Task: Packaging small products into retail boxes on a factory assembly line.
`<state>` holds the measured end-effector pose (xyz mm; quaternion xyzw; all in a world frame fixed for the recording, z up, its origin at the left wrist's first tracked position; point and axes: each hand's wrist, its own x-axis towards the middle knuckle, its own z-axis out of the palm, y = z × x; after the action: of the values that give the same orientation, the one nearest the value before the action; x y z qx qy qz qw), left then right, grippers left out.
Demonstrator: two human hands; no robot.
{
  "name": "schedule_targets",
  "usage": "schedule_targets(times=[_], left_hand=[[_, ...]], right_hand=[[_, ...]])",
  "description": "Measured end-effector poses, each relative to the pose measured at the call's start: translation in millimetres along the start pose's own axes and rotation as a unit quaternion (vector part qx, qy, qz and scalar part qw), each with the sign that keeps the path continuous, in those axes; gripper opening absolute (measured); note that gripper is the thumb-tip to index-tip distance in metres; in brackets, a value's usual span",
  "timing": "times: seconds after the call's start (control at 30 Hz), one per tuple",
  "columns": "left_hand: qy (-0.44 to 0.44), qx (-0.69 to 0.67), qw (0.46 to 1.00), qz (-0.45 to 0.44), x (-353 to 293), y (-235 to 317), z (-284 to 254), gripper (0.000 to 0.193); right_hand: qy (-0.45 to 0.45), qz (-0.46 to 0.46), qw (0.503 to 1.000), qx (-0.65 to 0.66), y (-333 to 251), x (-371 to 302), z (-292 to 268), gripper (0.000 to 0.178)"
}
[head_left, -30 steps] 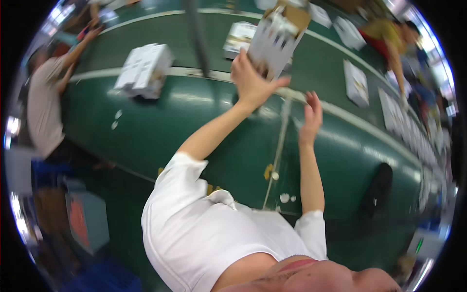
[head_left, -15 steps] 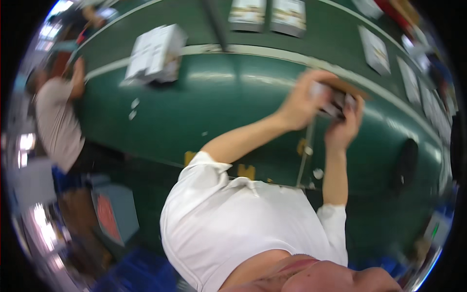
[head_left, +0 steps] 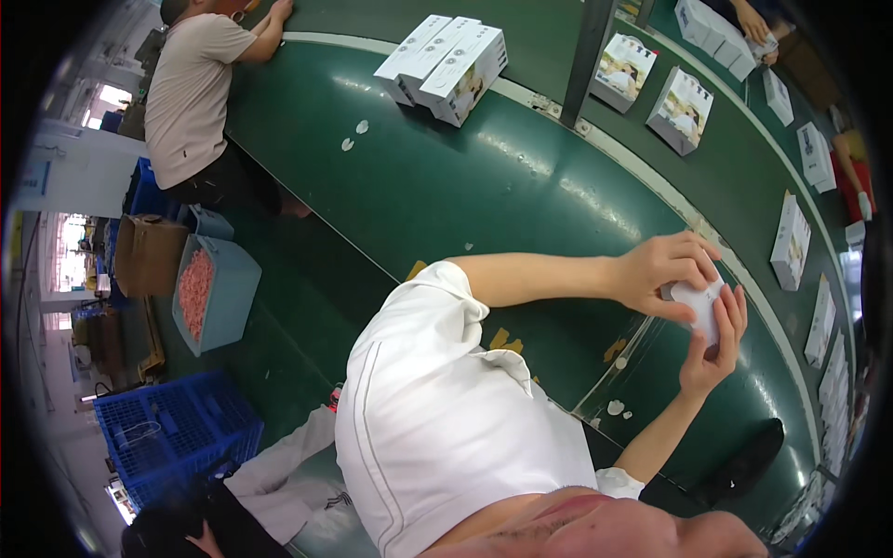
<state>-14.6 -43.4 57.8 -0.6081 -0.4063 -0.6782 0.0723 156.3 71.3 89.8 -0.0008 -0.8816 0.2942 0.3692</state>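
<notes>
Green worktop (head_left: 419,177) below, hands (head_left: 659,270) partly hide a white box (head_left: 701,305).

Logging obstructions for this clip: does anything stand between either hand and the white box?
Nothing visible does: the left hand and the right hand both touch the white box directly.

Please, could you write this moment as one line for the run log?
left hand: holding white box | right hand: holding same box | green table, far side: three boxes side by side
</notes>
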Motion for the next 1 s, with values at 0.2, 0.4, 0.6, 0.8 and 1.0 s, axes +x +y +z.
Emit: schedule_targets(times=[0.2, 0.4, 0.6, 0.8, 1.0], left_hand=[[0.064, 0.027, 0.996, -0.048, -0.6, 5.0, 19.2, 0.022], [0.085, -0.006, 0.991, -0.101, -2.7, 13.5, 24.7, 0.014], [0.072, 0.008, 0.991, -0.112, 3.6, 17.2, 22.7, 0.013], [0.069, 0.036, 0.992, -0.098, 3.3, 13.9, 16.5, 0.014], [0.061, 0.128, 0.989, 0.036, 2.4, 4.2, 19.3, 0.027]], right_hand=[[0.042, 0.024, 0.999, 0.018, 18.0, 1.0, 7.1, 0.035], [0.017, 0.037, 0.996, 0.078, 21.1, 1.5, -0.1, 0.043], [0.009, 0.037, 0.996, 0.084, 25.8, 1.7, -5.6, 0.044], [-0.005, 0.035, 0.996, 0.083, 29.2, 5.4, -0.9, 0.045], [-0.018, 0.000, 0.999, 0.043, 32.1, -1.5, -12.4, 0.044]])
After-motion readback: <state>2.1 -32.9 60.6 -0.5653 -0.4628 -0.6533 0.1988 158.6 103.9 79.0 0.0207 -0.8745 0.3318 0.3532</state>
